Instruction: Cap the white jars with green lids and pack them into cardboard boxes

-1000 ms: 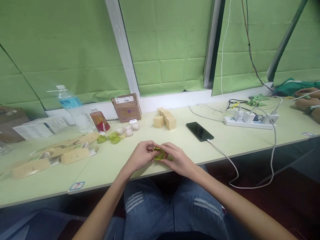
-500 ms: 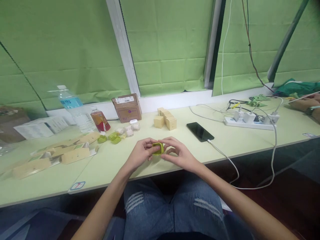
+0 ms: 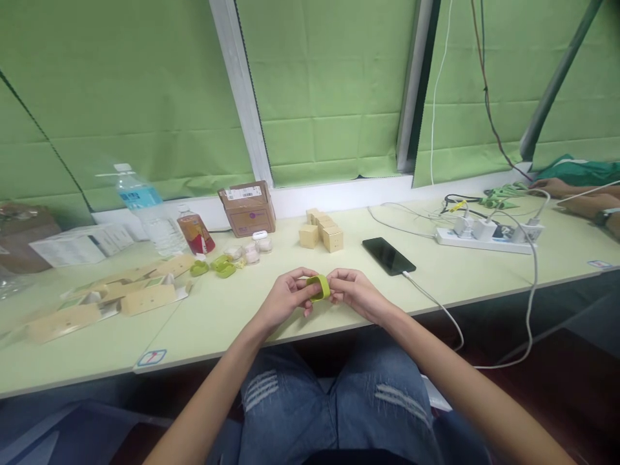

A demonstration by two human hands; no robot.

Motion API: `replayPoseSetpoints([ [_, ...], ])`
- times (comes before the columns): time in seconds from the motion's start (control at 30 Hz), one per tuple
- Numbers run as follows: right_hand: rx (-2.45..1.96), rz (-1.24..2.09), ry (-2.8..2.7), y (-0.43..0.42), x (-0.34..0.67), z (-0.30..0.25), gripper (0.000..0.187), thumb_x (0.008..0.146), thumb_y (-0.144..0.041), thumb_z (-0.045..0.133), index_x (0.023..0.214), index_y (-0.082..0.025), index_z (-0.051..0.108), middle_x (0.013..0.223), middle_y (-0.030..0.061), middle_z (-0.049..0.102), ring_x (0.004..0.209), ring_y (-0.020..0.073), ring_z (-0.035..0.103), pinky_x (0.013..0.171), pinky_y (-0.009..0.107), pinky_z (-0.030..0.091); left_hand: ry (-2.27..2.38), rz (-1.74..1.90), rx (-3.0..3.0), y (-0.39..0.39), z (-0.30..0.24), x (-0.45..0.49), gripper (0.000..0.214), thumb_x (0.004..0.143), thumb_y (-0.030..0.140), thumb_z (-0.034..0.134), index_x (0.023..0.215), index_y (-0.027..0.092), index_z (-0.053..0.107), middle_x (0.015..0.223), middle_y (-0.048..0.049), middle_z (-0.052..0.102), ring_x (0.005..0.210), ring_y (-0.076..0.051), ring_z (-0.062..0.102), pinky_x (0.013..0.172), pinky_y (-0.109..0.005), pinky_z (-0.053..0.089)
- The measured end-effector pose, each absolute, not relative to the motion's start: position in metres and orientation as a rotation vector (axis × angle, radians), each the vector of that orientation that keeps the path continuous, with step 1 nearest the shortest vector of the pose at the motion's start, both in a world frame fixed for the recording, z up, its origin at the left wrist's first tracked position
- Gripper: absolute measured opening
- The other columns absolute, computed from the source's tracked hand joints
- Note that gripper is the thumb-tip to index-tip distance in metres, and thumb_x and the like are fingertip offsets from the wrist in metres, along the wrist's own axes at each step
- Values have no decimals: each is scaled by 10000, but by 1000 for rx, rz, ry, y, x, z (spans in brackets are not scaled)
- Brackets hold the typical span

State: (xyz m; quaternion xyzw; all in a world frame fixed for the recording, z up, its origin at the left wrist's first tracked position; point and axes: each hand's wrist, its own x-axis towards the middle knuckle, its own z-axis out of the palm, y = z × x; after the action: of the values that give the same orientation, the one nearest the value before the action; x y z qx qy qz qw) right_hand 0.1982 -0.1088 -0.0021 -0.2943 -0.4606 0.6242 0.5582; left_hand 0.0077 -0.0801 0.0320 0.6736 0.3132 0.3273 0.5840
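The left hand (image 3: 285, 300) and the right hand (image 3: 357, 295) each pinch an end of the small green loop (image 3: 320, 287), which lies directly between their fingertips, long axis running hand to hand, equally near both.

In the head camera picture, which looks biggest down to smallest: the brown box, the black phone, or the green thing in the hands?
1. brown box
2. black phone
3. green thing, smallest even though nearest the camera, held between left hand and right hand
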Motion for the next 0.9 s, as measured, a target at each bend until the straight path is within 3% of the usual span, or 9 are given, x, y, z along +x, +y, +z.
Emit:
replayPoseSetpoints([
  [0.37,-692,1520,-1033,-104,200,-6,301,633,-312,897,739,-149,667,703,12,657,614,120,576,599,257,445,686,814,1611,-81,30,10,473,706,427,868,956,126,601,784,-52,736,451,-79,544,469,-227,460],
  [0.6,-694,1530,-1028,-105,199,-5,324,662,-342,893,745,-151,645,682,23,667,583,128,584,585,272,462,704,849,1616,-84,32,14,455,736,459,835,957,126,619,785,-56,730,453,-85,546,486,-236,463],
  [0.8,-696,1375,-937,-100,203,-12,376,699,-402,870,799,-179,585,770,17,676,656,149,641,588,272,485,983,882,1912,-81,39,7,502,793,563,740,1069,145,702,1080,-122,738,700,-166,664,642,-295,540],
  [0.9,-712,1384,-867,-98,203,-15,366,730,-393,851,819,-191,558,820,23,687,705,173,695,643,301,530,1207,932,2040,-67,47,-22,496,808,545,719,1108,150,697,992,-109,751,841,-225,694,751,-322,537],
])
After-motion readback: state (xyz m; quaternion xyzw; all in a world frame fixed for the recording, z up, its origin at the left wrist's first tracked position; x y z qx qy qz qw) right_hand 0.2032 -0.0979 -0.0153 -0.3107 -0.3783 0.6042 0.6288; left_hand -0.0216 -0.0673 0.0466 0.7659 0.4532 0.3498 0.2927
